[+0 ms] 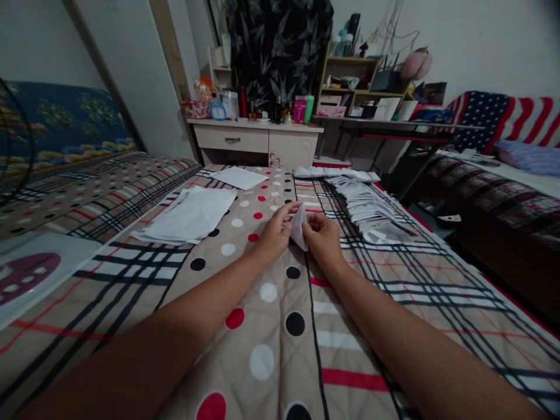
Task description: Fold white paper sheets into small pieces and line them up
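White sheet: folded to a point, over the bedspread
Hands: left hand and right hand close together, both pinching the white sheet
White stack: left, on the bedspread
Dresser: magenta box, green tube, any lettering too small to read

1 blue clock stands on the dresser.

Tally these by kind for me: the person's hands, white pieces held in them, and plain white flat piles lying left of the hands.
Hands, left hand and right hand: 2
Held white piece: 1
Flat piles, near pile and far pile: 2
Total: 5
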`<state>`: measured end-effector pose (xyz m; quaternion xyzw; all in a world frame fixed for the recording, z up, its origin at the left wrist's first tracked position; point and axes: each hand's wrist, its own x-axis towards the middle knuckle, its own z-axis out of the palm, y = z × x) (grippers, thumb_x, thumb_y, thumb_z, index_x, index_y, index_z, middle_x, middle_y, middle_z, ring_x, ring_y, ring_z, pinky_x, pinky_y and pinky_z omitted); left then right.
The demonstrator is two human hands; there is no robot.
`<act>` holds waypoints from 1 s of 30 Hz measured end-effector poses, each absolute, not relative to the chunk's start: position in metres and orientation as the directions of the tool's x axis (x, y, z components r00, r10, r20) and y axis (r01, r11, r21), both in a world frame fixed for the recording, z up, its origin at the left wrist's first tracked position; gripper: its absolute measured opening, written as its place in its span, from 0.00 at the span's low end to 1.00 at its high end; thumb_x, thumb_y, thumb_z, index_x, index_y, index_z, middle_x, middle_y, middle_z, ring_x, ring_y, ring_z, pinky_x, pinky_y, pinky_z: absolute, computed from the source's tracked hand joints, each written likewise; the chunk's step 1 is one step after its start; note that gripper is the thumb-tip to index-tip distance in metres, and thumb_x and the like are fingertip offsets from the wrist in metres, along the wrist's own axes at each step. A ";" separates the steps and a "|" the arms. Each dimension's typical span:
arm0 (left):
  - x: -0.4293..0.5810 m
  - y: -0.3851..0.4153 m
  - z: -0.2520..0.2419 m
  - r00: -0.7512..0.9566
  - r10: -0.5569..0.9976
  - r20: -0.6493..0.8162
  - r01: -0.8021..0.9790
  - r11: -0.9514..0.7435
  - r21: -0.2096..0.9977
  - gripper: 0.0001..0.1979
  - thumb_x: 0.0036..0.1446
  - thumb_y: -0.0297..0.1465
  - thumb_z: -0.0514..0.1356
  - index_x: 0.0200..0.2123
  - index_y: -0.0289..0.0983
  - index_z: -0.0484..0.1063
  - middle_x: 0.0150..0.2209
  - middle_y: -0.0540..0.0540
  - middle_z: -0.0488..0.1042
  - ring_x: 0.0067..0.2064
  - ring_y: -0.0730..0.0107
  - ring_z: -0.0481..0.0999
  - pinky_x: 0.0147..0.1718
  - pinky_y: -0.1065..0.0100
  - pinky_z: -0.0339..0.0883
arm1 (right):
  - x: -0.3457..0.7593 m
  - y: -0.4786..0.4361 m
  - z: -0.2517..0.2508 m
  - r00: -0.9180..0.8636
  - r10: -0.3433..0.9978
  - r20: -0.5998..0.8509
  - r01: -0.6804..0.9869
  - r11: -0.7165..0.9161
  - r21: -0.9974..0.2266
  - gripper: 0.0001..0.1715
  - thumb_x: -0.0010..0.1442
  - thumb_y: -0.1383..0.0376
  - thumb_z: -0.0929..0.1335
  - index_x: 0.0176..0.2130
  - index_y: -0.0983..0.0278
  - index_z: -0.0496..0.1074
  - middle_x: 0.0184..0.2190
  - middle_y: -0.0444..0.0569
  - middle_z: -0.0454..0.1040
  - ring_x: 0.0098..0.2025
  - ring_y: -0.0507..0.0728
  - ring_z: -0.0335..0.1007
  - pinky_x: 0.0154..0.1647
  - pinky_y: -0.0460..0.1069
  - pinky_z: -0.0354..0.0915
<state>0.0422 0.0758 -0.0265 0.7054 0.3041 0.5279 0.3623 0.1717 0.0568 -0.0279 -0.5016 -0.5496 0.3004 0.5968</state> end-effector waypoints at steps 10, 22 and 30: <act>0.012 0.068 -0.010 0.503 0.558 0.660 0.564 -0.791 0.238 0.16 0.50 0.20 0.59 0.41 0.40 0.75 0.58 0.42 0.66 0.58 0.55 0.67 0.58 0.52 0.63 | 0.180 0.058 -0.026 0.262 0.910 0.321 0.155 0.289 -0.945 0.08 0.46 0.62 0.69 0.27 0.65 0.72 0.22 0.45 0.73 0.22 0.52 0.67 0.22 0.45 0.61; 0.014 0.073 -0.012 0.413 0.724 0.552 0.286 -0.679 0.677 0.10 0.47 0.31 0.68 0.21 0.36 0.70 0.31 0.46 0.75 0.34 0.68 0.73 0.35 0.69 0.65 | 0.179 0.050 -0.017 0.184 0.952 0.244 0.093 0.230 -0.969 0.07 0.46 0.64 0.69 0.20 0.63 0.68 0.14 0.40 0.64 0.17 0.49 0.56 0.20 0.46 0.53; 0.013 0.076 -0.014 0.306 0.849 0.431 0.260 -0.510 0.820 0.14 0.45 0.34 0.66 0.19 0.34 0.65 0.19 0.55 0.61 0.22 0.79 0.58 0.21 0.75 0.49 | 0.177 0.046 -0.013 0.057 0.949 0.311 0.029 0.310 -0.950 0.19 0.48 0.52 0.74 0.31 0.64 0.74 0.25 0.44 0.73 0.27 0.52 0.66 0.29 0.46 0.61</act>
